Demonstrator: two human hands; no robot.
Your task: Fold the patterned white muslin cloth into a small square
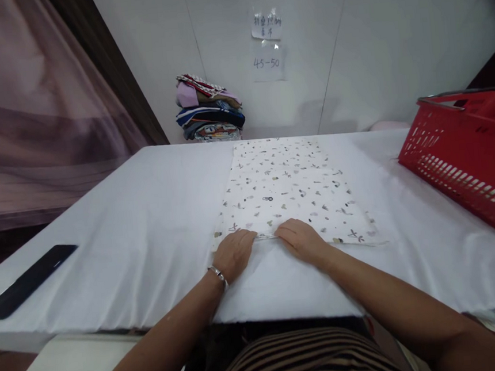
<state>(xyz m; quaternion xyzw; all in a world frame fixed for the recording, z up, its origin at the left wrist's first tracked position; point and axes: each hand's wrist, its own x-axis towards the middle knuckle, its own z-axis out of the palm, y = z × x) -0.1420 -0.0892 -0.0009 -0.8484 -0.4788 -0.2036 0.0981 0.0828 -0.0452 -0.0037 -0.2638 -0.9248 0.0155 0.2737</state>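
Note:
A white cloth [286, 188] printed with small plants and figures lies flat, folded in layers, on the white-covered table [156, 228]. At its near edge my left hand [236, 253], with a silver bracelet at the wrist, has its fingers closed on the hem. My right hand [302, 241] pinches the same edge a short way to the right. Between the two hands the hem is slightly gathered. The fingertips of both hands are partly hidden by the knuckles. The cloth's near right corner extends past my right hand.
A red plastic basket [466, 160] stands at the table's right side. Against the wall rises a stack of folded cloths [210, 111], below and left of paper signs [268, 62]. A flat dark object [30, 279] rests at the left front. A pinkish curtain [28, 112] hangs on the left.

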